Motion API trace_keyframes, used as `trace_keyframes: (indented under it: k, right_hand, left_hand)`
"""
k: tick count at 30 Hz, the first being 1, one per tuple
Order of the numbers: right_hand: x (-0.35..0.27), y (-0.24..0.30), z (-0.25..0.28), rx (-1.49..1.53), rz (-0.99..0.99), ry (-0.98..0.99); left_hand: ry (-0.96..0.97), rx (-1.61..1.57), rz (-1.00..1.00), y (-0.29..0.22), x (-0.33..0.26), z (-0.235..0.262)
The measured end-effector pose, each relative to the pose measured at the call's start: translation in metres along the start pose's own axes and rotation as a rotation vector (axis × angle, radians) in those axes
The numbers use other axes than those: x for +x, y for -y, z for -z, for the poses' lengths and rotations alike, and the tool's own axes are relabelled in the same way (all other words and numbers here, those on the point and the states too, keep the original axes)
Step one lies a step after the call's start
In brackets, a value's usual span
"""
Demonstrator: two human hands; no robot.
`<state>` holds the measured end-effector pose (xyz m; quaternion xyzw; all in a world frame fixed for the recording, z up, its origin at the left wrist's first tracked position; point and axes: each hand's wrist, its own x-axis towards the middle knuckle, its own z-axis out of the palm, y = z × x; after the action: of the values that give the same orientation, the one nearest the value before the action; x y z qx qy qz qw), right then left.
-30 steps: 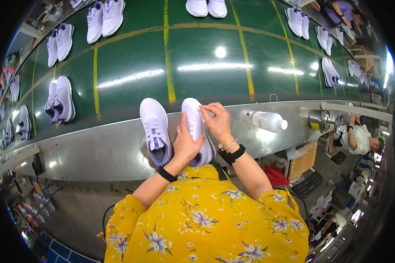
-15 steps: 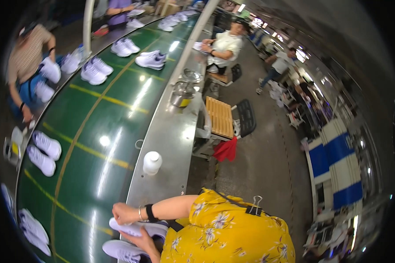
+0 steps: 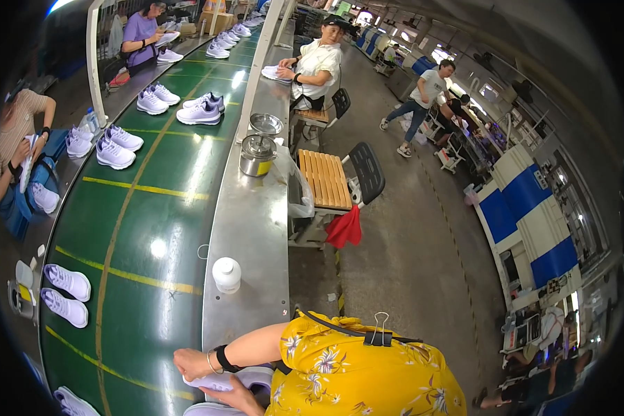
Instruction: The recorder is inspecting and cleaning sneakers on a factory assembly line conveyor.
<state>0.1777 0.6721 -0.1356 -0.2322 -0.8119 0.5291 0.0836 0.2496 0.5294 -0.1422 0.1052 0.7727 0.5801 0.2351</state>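
Note:
My left hand [image 3: 236, 396] is wrapped round a white-lavender sneaker [image 3: 218, 381], its thumb lying across the shoe. My right hand [image 3: 191, 363], with a bracelet and black band at its wrist, is closed over the toe end of that sneaker. Whatever its fingers may hold is hidden. Close below lies a second sneaker [image 3: 213, 410], partly cut off by the lower edge. Both hands are at the border between the green conveyor belt [image 3: 142, 277] and the metal ledge [image 3: 249, 243].
A white bottle [image 3: 227, 275] and a metal pot [image 3: 258, 156] stand on the ledge. Pairs of sneakers [image 3: 66, 296] ride the belt. A slatted stool [image 3: 324, 180] with a red cloth [image 3: 344, 227] stands beside the ledge. Co-workers sit along the line; a person [image 3: 423, 104] walks the aisle.
My view has turned somewhat. Sneakers on the belt have come nearer, past the bottle. My hands stay on the same sneaker. The co-worker at left now has both hands at a shoe.

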Motion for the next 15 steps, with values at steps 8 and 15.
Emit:
trace_keyframes:
  k: [8, 15]
  right_hand:
    - [0.001, -0.013, 0.005, -0.091, 0.015, 0.058]
    - [-0.004, -0.011, 0.024, 0.01, -0.039, 0.127]
  left_hand:
    - [0.023, -0.251, -0.04, 0.042, 0.023, -0.001]
    - [0.006, 0.086, -0.107, 0.024, 0.017, -0.003]
